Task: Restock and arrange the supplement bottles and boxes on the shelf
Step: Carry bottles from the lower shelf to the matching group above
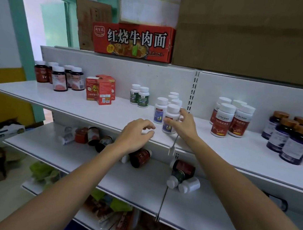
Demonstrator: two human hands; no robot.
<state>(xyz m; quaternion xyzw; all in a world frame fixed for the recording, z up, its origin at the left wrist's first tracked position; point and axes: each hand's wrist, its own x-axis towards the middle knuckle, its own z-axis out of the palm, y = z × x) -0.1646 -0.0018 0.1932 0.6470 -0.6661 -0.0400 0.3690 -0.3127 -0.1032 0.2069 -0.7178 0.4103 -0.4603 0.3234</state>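
As your upper shelf [59, 96] reads from its left end: dark bottles [59, 79] with white caps stand upright in a group near the back panel.
Red boxes [101, 90]: just right of those, bunched, and not all facing the same way.
Green-label bottles [139, 96]: two, upright, side by side, apart from the boxes.
Left hand [135, 133]: it hovers over the shelf's front edge, fingers loosely curled and holding nothing.
Blue-label bottle [170, 119]: upright at the front of its white-capped cluster on the upper shelf, beside the slotted rail.
Right hand [183, 123]: fingers and thumb wrap round that bottle's body, below the cap.
Step in hand, as judged: seating this bottle in line with its group. Keep its base flat, turn the label forward, and close it up to its neighbour gently so the row behind stays standing. Your free hand could steady the neighbour.
Red-label bottles [228, 121]: upright, clustered right of the rail.
Purple bottles [292, 138]: gold caps, far right, upright.
Lower shelf [50, 142]: loose bottles [140, 157] lie on their sides, not yet stocked.
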